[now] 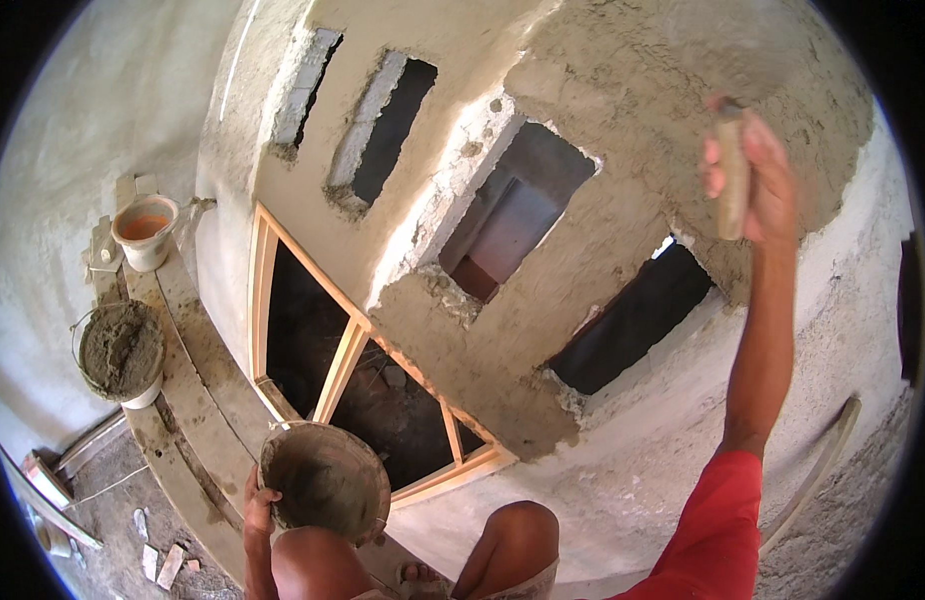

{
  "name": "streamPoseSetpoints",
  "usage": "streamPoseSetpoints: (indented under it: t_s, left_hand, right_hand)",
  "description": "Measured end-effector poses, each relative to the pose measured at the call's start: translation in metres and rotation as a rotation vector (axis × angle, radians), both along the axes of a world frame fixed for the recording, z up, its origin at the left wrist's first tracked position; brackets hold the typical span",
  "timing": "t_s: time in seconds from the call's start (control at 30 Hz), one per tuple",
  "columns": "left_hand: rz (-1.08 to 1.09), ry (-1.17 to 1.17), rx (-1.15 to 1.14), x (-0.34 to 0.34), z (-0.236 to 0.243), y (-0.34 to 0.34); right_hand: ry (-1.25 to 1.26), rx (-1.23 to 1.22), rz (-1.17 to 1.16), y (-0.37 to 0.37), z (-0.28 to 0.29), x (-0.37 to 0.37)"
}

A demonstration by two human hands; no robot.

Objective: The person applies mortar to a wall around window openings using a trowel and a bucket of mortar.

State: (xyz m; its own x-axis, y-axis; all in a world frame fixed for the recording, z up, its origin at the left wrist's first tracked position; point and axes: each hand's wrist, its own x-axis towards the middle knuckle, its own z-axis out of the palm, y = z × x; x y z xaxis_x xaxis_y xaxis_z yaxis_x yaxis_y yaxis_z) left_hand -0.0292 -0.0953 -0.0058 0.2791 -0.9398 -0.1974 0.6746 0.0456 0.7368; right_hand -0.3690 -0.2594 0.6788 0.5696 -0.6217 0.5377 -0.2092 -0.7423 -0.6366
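Observation:
My right hand (763,180) is raised at the upper right, its fingers wrapped round the wooden handle of a trowel (731,195). The trowel's blade is blurred against the wet grey mortar (633,110) spread over the wall (313,235). Low in the view, my left hand (260,503) grips the rim of a bucket (328,482) beside my knee. Grey mortar coats the inside of this bucket, which is tilted toward me.
Planks (198,370) at the left carry a bucket full of mortar (123,350) and a pale bucket with an orange inside (145,232). A wooden frame (343,370) sits in the wall's lower opening. Several rough-edged openings (523,200) pierce the wall. Broken pieces (170,566) lie below.

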Motion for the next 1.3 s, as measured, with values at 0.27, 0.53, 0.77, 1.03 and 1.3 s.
streamPoseSetpoints:
  t_s: [0.27, 0.53, 0.77, 1.03, 1.3]
  left_hand:
    - [-0.074, -0.075, 0.012, -0.009, 0.007, -0.006]
    - [-0.128, -0.478, 0.1, -0.033, 0.014, -0.018]
    - [-0.259, -0.36, -0.044, -0.041, 0.044, -0.006]
    - [-0.271, -0.499, -0.131, -0.069, 0.056, -0.015]
    - [-0.266, -0.651, -0.107, -0.082, 0.071, -0.027]
  right_hand:
    - [-0.015, -0.24, -0.835, -0.026, -0.045, -0.066]
    - [0.828, 0.514, -0.361, 0.011, -0.278, -0.009]
    - [1.352, -0.388, 0.055, 0.034, -0.455, 0.051]
    - [1.361, -0.341, 0.318, 0.021, -0.532, 0.04]
    - [1.215, 0.329, 0.247, 0.039, -0.579, 0.002]
